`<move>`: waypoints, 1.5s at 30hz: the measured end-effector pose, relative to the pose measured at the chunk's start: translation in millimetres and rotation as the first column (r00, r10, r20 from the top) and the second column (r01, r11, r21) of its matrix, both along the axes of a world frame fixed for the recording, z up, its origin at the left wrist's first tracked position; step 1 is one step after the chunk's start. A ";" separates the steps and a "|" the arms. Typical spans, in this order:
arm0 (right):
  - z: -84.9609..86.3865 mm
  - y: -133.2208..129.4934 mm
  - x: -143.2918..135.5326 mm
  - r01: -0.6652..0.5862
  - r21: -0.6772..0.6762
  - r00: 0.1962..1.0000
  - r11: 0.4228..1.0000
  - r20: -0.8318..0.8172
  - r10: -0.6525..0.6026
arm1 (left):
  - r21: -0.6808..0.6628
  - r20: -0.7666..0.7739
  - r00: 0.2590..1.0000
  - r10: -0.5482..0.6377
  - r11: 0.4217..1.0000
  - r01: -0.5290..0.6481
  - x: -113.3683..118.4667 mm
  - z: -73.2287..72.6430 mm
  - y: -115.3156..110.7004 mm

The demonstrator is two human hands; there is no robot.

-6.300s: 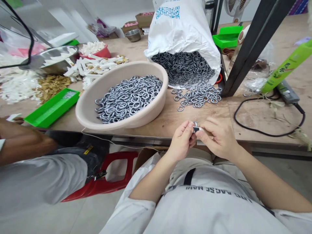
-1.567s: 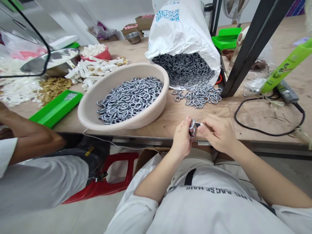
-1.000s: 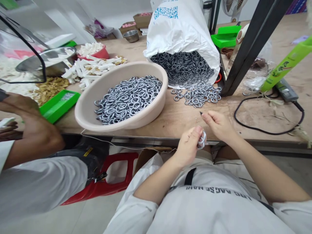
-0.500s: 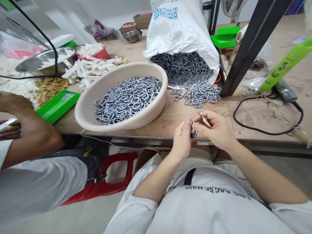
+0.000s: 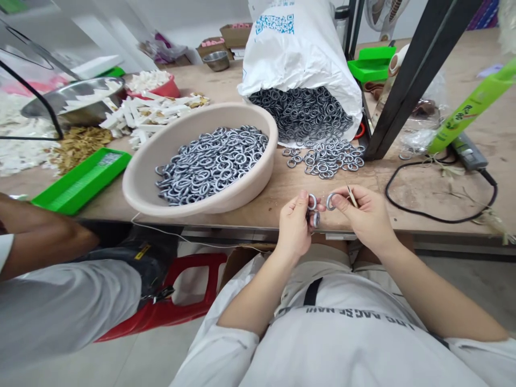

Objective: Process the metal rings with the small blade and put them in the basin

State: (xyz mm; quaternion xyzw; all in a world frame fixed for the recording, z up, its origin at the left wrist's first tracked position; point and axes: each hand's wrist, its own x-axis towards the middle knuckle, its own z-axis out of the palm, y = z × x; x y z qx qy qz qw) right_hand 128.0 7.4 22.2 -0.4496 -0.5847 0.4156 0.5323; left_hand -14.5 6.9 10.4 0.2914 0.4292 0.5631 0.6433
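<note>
My left hand (image 5: pixel 295 223) is closed on several grey rings, one pinched upright at the thumb tip and others bunched below it. My right hand (image 5: pixel 368 215) pinches a single grey ring (image 5: pixel 330 201) between thumb and finger, a small gap away from the left hand's rings. A thin pointed tool (image 5: pixel 352 196), its kind unclear, is also tucked in the right fingers. To the left stands a beige basin (image 5: pixel 205 208) heaped with grey rings (image 5: pixel 213 161). Behind my hands, loose rings (image 5: pixel 332 157) spill from a white sack (image 5: pixel 298 59).
A co-worker's arm (image 5: pixel 44 231) rests at the left, near a green tray (image 5: pixel 80 185). White pieces (image 5: pixel 145 115) lie beyond the basin. A black metal post (image 5: pixel 407 86) rises at right, with a black cable (image 5: pixel 427 215) on the table. A red stool (image 5: pixel 201 301) is below.
My hands have moved apart, and one ring is now held out in my right fingers, away from those in my left. The co-worker's arm has shifted lower.
</note>
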 end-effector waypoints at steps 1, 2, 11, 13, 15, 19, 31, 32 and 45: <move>-1.3 1.4 -1.3 -0.014 -0.008 0.999 1.000 -0.034 0.014 | -0.040 0.036 0.998 -0.046 0.998 0.048 -0.1 0.9 -0.3; -3.6 3.6 -3.4 -0.017 -0.006 0.999 1.000 -0.040 0.017 | -0.082 0.080 0.992 -0.094 0.992 0.100 0.6 1.6 -0.2; -34.2 42.5 -19.2 0.183 0.143 0.967 0.973 0.155 -0.204 | -0.079 0.162 0.975 -0.151 0.983 0.165 18.3 -4.7 22.1; -33.3 42.1 -16.2 0.158 0.174 0.967 0.972 0.169 -0.188 | -0.042 0.115 0.974 -0.194 0.979 0.199 18.7 -5.6 22.0; -31.2 37.6 -12.6 0.143 0.182 0.974 0.973 0.151 -0.171 | -0.021 0.096 0.971 -0.221 0.974 0.224 18.4 -6.0 19.7; -27.5 26.1 -4.6 0.104 0.188 0.989 0.977 0.088 -0.122 | 0.024 0.030 0.974 -0.226 0.974 0.226 18.8 -7.5 14.4; -15.2 16.4 12.3 -0.068 0.128 0.996 0.989 0.059 0.061 | 0.120 -0.032 0.959 -0.281 0.952 0.283 12.4 -2.4 1.5; -13.9 16.2 12.8 -0.059 0.117 0.997 0.991 0.054 0.053 | 0.120 -0.023 0.955 -0.297 0.947 0.298 11.7 -0.9 0.8; 8.0 -12.8 24.7 -0.232 0.293 0.816 0.927 0.577 0.022 | 0.093 0.037 0.963 -0.267 0.960 0.263 7.5 5.9 -2.7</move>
